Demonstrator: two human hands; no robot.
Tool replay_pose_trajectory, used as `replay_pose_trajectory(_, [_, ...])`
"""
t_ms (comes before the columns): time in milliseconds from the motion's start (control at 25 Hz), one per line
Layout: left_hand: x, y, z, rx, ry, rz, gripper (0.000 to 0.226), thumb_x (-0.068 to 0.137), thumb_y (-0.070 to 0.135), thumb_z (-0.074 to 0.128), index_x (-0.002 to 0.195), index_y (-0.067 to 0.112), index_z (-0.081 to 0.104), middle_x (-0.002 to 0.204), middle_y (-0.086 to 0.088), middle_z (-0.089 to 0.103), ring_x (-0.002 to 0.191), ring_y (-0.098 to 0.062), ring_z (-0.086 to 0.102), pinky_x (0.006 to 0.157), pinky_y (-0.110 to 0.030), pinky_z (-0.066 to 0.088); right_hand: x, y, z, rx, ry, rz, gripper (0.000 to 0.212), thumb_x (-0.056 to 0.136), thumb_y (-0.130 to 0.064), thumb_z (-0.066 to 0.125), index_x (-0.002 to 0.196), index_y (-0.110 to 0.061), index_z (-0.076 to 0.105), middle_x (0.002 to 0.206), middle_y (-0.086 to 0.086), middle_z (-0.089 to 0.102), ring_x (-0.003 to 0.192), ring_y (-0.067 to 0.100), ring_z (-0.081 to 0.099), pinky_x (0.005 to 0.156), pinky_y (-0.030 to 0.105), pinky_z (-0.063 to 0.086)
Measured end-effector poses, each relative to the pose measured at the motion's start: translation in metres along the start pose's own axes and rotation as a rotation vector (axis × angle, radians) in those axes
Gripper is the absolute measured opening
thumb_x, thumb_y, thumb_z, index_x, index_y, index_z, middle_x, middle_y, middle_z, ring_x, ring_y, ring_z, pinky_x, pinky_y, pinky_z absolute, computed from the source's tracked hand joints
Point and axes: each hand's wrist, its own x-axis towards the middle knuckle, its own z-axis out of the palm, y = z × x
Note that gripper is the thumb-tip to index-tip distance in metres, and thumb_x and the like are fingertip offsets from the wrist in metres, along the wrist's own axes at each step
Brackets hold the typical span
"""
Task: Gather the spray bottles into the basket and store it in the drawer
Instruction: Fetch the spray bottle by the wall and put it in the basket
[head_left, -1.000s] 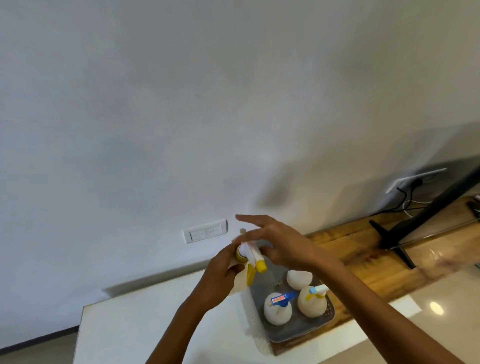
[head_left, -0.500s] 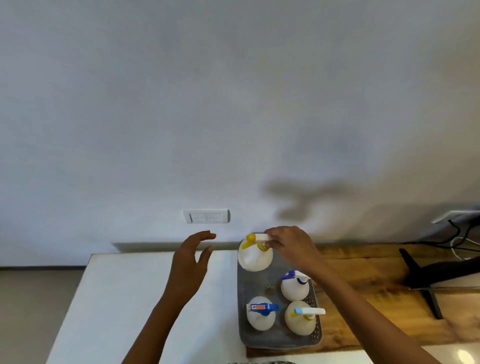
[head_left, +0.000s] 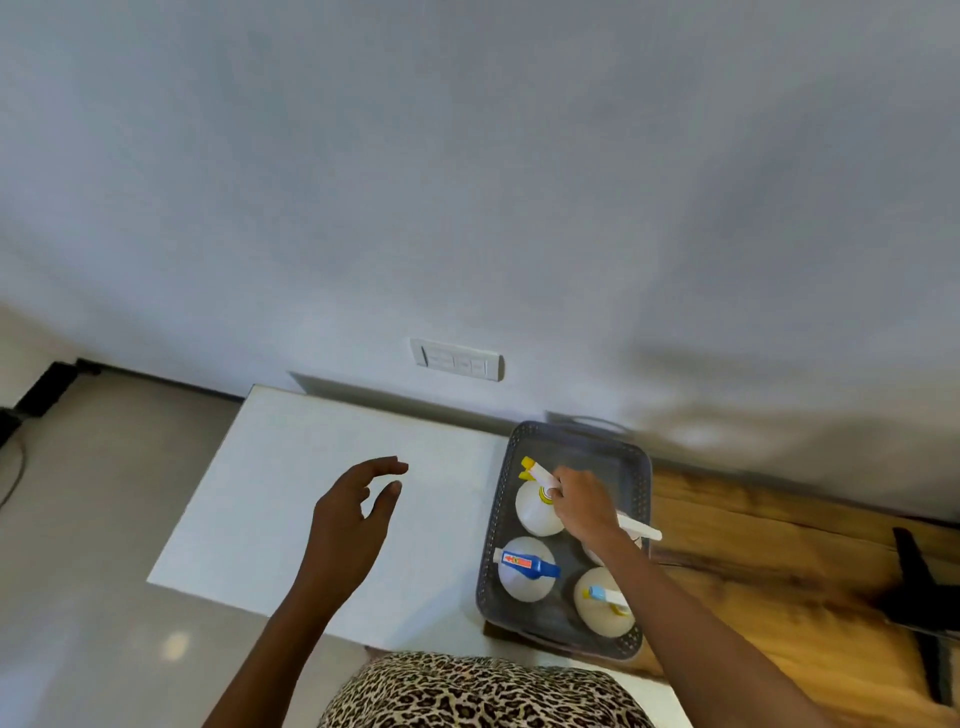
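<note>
A grey perforated basket (head_left: 582, 441) stands on the right end of the white table (head_left: 311, 457). Several white round spray bottles stand inside it. My right hand (head_left: 584, 506) grips the head of the yellow-nozzle bottle (head_left: 535, 506) at the basket's back left. In front of that stands a bottle with a blue trigger (head_left: 525, 569), and a light-blue and yellow one (head_left: 602, 608) sits at the front right. A fourth bottle (head_left: 641, 530) is mostly hidden under my right wrist. My left hand (head_left: 353, 519) hovers open over the table, left of the basket, holding nothing.
A wall switch plate (head_left: 457, 359) sits just above the table's back edge. A wooden surface (head_left: 779, 561) runs right of the basket, with a black stand foot (head_left: 919, 587) on it. Tiled floor lies to the left. My leopard-print clothing (head_left: 483, 696) fills the bottom edge.
My left hand let go of the yellow-nozzle bottle and drew back left. My right hand lowered the bottle into the basket's back left corner. The view tilted down.
</note>
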Motion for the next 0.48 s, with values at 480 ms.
replay_pose_trajectory(480, [-0.019,-0.001,0.015,0.056,0.024,-0.037,0.02,0.088,0.01,0.054,0.103,0.019,0.064,0.11,0.009,0.063,0.107,-0.01,0.056,0.091,-0.024,0.041,0.017,0.008,0.013,-0.07,-0.121,-0.061,0.018,0.09,-0.014,0.052,0.104,-0.003,0.055,0.108,0.02,0.064,0.096,0.035,0.061,0.074,0.036,0.046])
